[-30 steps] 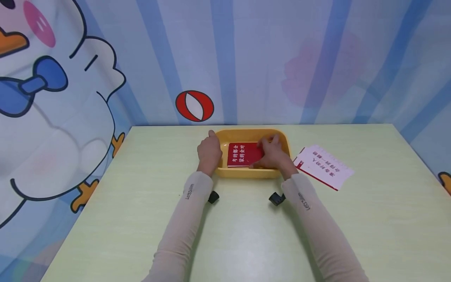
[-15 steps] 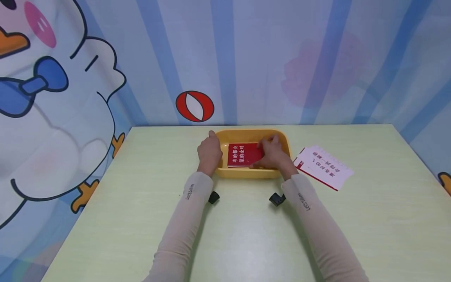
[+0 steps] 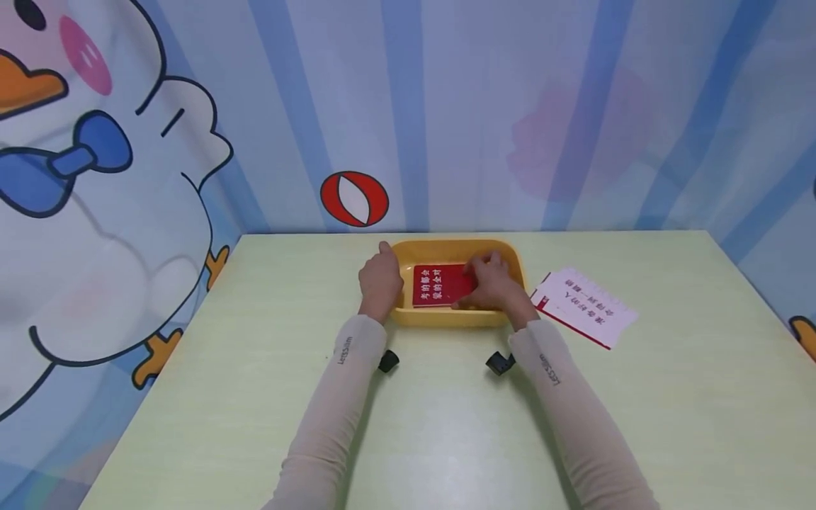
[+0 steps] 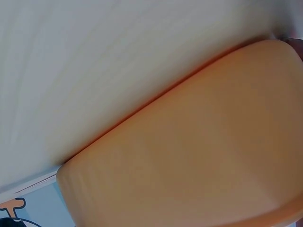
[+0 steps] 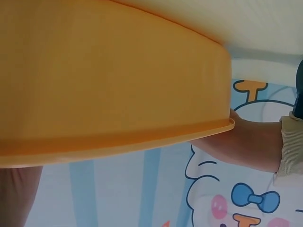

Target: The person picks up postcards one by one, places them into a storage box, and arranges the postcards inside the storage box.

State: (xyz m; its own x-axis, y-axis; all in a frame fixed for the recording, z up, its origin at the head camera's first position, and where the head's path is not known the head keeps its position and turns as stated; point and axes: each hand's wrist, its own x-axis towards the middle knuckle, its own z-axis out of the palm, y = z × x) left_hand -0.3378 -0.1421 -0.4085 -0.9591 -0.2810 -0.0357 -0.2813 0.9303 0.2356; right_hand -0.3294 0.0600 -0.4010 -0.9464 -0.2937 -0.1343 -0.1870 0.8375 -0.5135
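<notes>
A shallow yellow plastic basket (image 3: pixel 452 319) stands toward the far edge of the table. Inside it lies a red booklet (image 3: pixel 440 286) with white characters on its cover; whether others lie beneath cannot be made out. My left hand (image 3: pixel 381 282) grips the basket's left end at the rim. Reaching in from the right, my right hand (image 3: pixel 494 285) holds the red booklet's right end, thumb on the near side and fingers on the far side. Both wrist views are mostly filled by the basket's outer wall (image 4: pixel 189 137), which hides the booklet there.
To the right of the basket a pale pink card or booklet (image 3: pixel 583 304) with dark characters and a red edge lies flat on the table (image 3: pixel 446 425). A blue cartoon-printed curtain (image 3: pixel 472 120) rises behind the table.
The head view has tilted up slightly, so everything sits a little lower in it. Both hands, the basket and the red booklet keep their places.
</notes>
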